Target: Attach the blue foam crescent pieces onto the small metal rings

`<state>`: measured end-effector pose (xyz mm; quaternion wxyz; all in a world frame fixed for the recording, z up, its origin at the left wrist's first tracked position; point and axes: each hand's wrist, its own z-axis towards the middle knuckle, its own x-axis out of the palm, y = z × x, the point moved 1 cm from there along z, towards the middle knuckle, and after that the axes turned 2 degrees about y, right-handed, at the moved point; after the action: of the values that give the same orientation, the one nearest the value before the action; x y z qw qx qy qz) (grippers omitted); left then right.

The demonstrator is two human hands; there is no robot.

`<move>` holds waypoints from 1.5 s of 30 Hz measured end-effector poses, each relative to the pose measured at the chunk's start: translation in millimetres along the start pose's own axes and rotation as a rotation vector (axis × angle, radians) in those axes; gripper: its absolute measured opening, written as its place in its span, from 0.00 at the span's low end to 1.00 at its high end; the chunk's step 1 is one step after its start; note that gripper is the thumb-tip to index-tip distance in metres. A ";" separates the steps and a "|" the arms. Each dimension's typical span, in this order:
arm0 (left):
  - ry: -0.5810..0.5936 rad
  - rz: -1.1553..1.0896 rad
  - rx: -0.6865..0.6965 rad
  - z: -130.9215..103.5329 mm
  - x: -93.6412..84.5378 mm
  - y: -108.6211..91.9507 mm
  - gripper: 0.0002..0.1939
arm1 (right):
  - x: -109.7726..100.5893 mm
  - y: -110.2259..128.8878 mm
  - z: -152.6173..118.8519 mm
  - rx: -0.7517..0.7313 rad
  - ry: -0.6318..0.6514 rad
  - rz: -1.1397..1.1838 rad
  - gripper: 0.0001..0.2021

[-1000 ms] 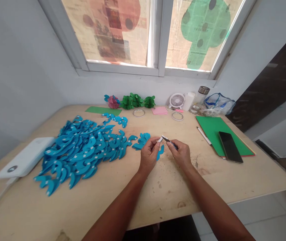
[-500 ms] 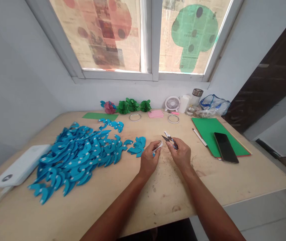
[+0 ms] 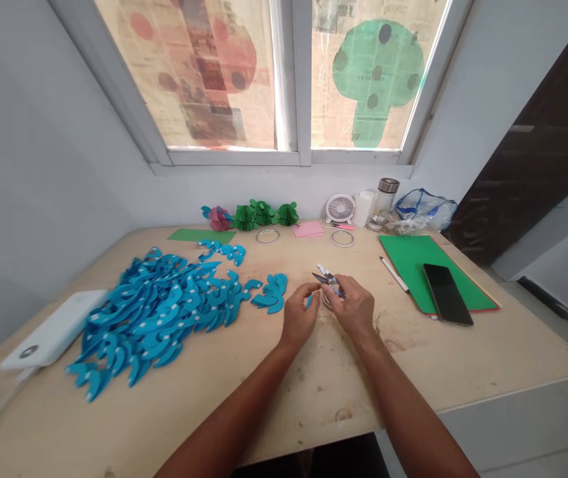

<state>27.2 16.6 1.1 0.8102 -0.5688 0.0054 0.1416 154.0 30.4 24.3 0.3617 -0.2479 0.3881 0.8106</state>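
Right hand (image 3: 352, 307) pinching small metal snips (image 3: 328, 279), blades parted, over the scuffed wooden table (image 3: 314, 392); left hand (image 3: 298, 317) nipping a blue paper scrap (image 3: 309, 301) beside curved blue cutouts (image 3: 159, 309)

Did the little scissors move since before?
Yes. The scissors in the right hand now sit nearer the small blue pile, a bit leftward.

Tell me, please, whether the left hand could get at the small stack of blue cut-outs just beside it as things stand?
Probably yes: the left hand sits just right of the small stack of blue cut-outs, with only bare table between. It pinches a small blue piece, though.
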 end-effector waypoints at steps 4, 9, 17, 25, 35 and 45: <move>-0.136 -0.284 -0.185 7.4 -30.7 -0.5 0.13 | 5.1 3.7 -2.7 -0.034 0.041 -0.030 0.17; -0.064 -0.526 -0.354 14.3 -42.4 1.3 0.18 | 11.3 7.3 -4.5 -0.080 0.095 -0.069 0.17; -0.087 -0.417 -0.234 13.7 -47.5 9.9 0.15 | 18.4 13.0 -5.6 -0.168 0.218 -0.126 0.16; -0.002 0.388 0.346 10.0 -57.9 -3.2 0.09 | 20.8 16.7 -8.1 -0.224 0.271 -0.149 0.15; 0.019 0.643 0.485 5.7 -52.9 -1.2 0.07 | 19.5 19.7 -9.2 -0.221 0.329 -0.185 0.12; -0.089 0.508 0.501 3.6 -52.1 -2.5 0.07 | 20.8 7.0 -6.0 -0.058 0.297 -0.206 0.14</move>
<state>-22.7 7.5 13.5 0.8628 -0.3263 0.1462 0.3574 136.5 30.7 9.7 0.3741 -0.4135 0.3865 0.7346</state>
